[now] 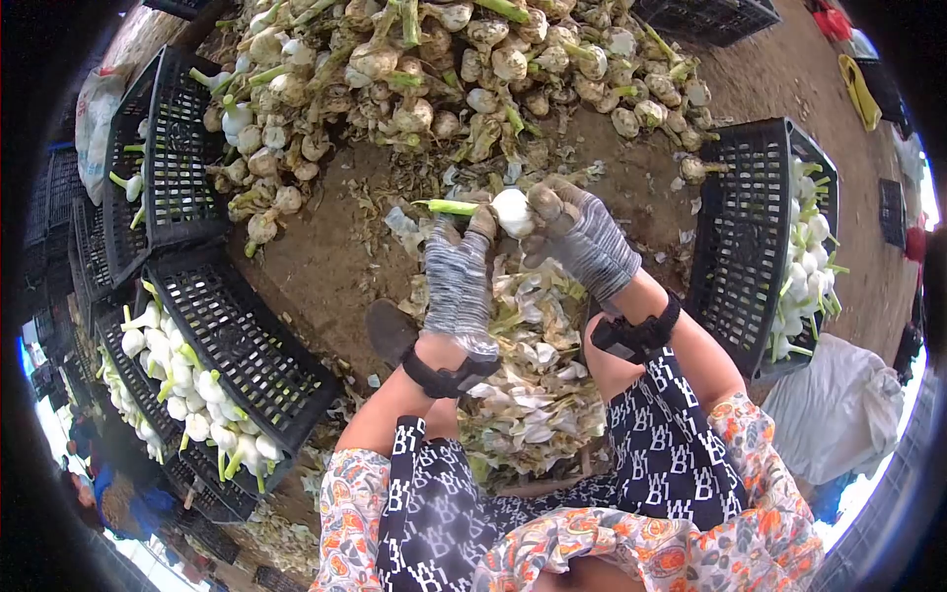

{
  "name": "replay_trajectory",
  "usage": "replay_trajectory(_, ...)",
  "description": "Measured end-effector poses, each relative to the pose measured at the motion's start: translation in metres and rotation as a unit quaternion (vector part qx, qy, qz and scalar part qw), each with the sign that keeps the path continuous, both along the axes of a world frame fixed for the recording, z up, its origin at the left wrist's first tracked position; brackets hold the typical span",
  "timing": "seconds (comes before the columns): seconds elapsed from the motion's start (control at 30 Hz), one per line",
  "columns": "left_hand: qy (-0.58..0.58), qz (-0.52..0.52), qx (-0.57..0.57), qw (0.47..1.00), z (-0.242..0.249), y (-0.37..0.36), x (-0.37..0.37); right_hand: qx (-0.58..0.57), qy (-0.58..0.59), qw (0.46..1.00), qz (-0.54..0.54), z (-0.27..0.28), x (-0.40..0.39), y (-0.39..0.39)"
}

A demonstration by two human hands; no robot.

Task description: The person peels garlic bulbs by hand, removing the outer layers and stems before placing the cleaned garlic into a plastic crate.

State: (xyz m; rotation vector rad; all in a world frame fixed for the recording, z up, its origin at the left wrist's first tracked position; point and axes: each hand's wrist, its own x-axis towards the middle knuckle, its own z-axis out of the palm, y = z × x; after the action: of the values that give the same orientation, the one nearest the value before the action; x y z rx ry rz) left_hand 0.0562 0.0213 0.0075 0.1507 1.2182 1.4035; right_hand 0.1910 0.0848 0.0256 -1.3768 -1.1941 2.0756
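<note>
A peeled white garlic bulb (512,211) with a green stem pointing left is held up between my two gloved hands. My left hand (460,271), in a grey knit glove, has its fingers closed on the bulb's stem side. Against the bulb's right side press the fingers of my right hand (584,237), gloved the same way. Below the hands lies a heap of peeled skins (528,395) between the knees. Beyond them rises a large pile of unpeeled, dirty garlic (424,89).
Black crates (242,345) with white bulbs stand at the left, another crate (740,237) at the right. A white sack (838,405) lies behind the right crate. Loose skins litter the dirt floor (306,257). More crates line the far left and top right.
</note>
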Motion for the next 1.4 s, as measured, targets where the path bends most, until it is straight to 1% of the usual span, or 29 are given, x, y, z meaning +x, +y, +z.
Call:
replay_trajectory(0.07,0.008,-0.002,0.003,1.000,-0.002,0.001,0.000,0.112,-0.037,0.992,0.037,-0.009,0.003,0.000)
replay_trajectory(0.17,0.003,0.007,-0.002,1.000,0.007,0.002,0.000,0.092,0.027,0.995,0.012,-0.006,0.002,-0.006)
replay_trajectory(0.27,0.008,0.018,0.000,1.000,0.010,0.003,-0.001,0.034,0.103,0.994,-0.032,-0.011,0.001,-0.004)
replay_trajectory(0.37,0.043,0.004,0.023,0.999,0.002,0.003,0.000,-0.013,0.072,0.996,-0.048,0.004,-0.001,-0.005)
replay_trajectory(0.4,0.058,-0.006,0.032,0.998,0.000,0.003,0.001,0.001,0.073,0.997,-0.040,0.001,-0.001,-0.004)
replay_trajectory(0.47,-0.001,-0.001,0.000,1.000,0.004,0.002,-0.001,0.027,0.075,0.997,-0.022,-0.011,0.001,-0.003)
replay_trajectory(0.5,-0.030,0.001,-0.016,0.999,0.006,0.002,-0.002,0.037,0.054,0.998,-0.012,-0.015,0.001,-0.002)
replay_trajectory(0.6,-0.044,0.013,-0.024,0.999,0.003,0.001,-0.001,-0.020,0.073,0.997,-0.016,-0.012,0.005,-0.004)
replay_trajectory(0.7,-0.002,0.008,-0.004,1.000,-0.005,0.001,0.000,-0.017,0.140,0.988,-0.069,-0.020,0.006,-0.004)
replay_trajectory(0.8,0.001,-0.001,0.000,1.000,-0.005,0.000,0.002,-0.001,0.027,1.000,-0.012,-0.012,0.004,-0.002)
replay_trajectory(0.83,0.003,0.000,-0.008,1.000,-0.005,0.000,0.002,0.024,0.023,0.999,0.003,-0.007,0.004,-0.002)
replay_trajectory(0.9,0.007,0.004,-0.023,1.000,-0.006,0.001,0.000,0.060,0.038,0.997,0.006,-0.018,0.007,-0.001)
replay_trajectory(0.93,-0.016,0.011,-0.024,1.000,-0.005,0.001,0.000,0.078,0.045,0.996,0.008,-0.022,0.008,-0.001)
replay_trajectory(1.0,-0.060,0.024,-0.026,0.998,0.000,0.000,0.000,0.036,0.067,0.997,0.006,-0.013,0.008,-0.002)
replay_trajectory(1.03,-0.051,0.027,-0.028,0.998,0.000,0.001,-0.001,0.015,0.078,0.997,0.005,-0.009,0.007,-0.003)
replay_trajectory(1.1,-0.032,0.036,-0.032,0.998,0.001,0.001,-0.002,-0.026,0.162,0.985,-0.047,-0.009,0.007,-0.006)
replay_trajectory(1.13,-0.005,0.032,-0.019,0.999,-0.002,0.000,-0.002,-0.046,0.202,0.976,-0.072,-0.009,0.006,-0.006)
replay_trajectory(1.2,0.050,0.024,0.008,0.998,-0.006,-0.002,-0.001,-0.063,0.138,0.985,-0.077,-0.005,0.002,-0.003)
replay_trajectory(1.23,0.113,0.023,0.040,0.993,-0.006,-0.002,0.000,-0.071,0.105,0.989,-0.080,-0.003,0.001,-0.002)
replay_trajectory(1.3,0.236,0.018,0.103,0.966,-0.003,0.000,0.004,0.014,0.064,0.996,-0.054,-0.009,0.001,-0.001)
replay_trajectory(1.33,0.200,0.012,0.093,0.975,0.000,0.000,0.004,0.056,0.043,0.997,-0.040,-0.011,0.002,-0.001)
replay_trajectory(1.37,0.164,0.007,0.083,0.983,0.002,-0.001,0.002,0.030,0.057,0.997,-0.049,-0.004,0.001,0.000)
replay_trajectory(1.4,0.129,0.002,0.072,0.989,0.004,0.000,0.001,0.046,0.061,0.997,-0.035,-0.008,0.004,0.001)
